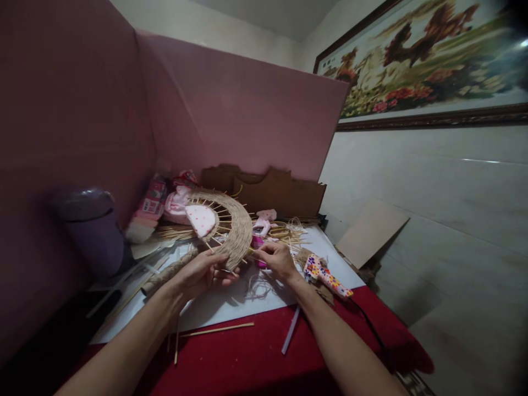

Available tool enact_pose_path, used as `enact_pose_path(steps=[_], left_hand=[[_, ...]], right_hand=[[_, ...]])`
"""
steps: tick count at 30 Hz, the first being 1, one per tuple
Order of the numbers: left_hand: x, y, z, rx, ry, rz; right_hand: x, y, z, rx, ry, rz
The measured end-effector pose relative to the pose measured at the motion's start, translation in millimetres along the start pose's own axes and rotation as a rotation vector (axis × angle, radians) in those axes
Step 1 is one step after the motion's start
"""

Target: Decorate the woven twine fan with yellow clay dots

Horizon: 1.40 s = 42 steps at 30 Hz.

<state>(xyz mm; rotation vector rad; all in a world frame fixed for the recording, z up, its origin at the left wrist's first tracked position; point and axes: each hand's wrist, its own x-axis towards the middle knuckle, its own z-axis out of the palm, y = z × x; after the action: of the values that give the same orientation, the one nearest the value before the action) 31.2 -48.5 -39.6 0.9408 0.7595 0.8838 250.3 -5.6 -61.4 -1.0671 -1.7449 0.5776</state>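
My left hand grips the lower end of a crescent-shaped woven piece made of jute cord wound over thin wooden sticks. The piece stands tilted above a white sheet. My right hand pinches at the crescent's lower right edge, fingers closed on a stick or cord end there. A pink dotted fabric piece sits inside the crescent's curve. Loose jute cord lies on the sheet below my hands.
A floral-patterned glue gun lies right of my right hand, cord trailing over the red tablecloth. Loose sticks, brown cardboard, pink packages and a purple bin surround the work. Pink partitions stand behind.
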Motion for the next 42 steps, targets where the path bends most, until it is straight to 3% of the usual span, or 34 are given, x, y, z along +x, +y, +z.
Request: enact_pose_path(steps=[9,23,33,42], left_hand=[[-3,3,4.6,-0.033,-0.004,0.022],[-2,3,4.6,-0.036,-0.016,0.048],[-5,10,3.1,-0.021,-0.021,0.07],[-4,13,2.5,-0.083,-0.004,0.082]], right_hand=[[-1,-9,-1,-0.057,-0.024,-0.018],[-6,-17,-7,-0.337,0.077,-0.21],[-11,-31,-25,-0.268,0.123,-0.557],[-11,-33,-32,-0.506,0.024,-0.717]])
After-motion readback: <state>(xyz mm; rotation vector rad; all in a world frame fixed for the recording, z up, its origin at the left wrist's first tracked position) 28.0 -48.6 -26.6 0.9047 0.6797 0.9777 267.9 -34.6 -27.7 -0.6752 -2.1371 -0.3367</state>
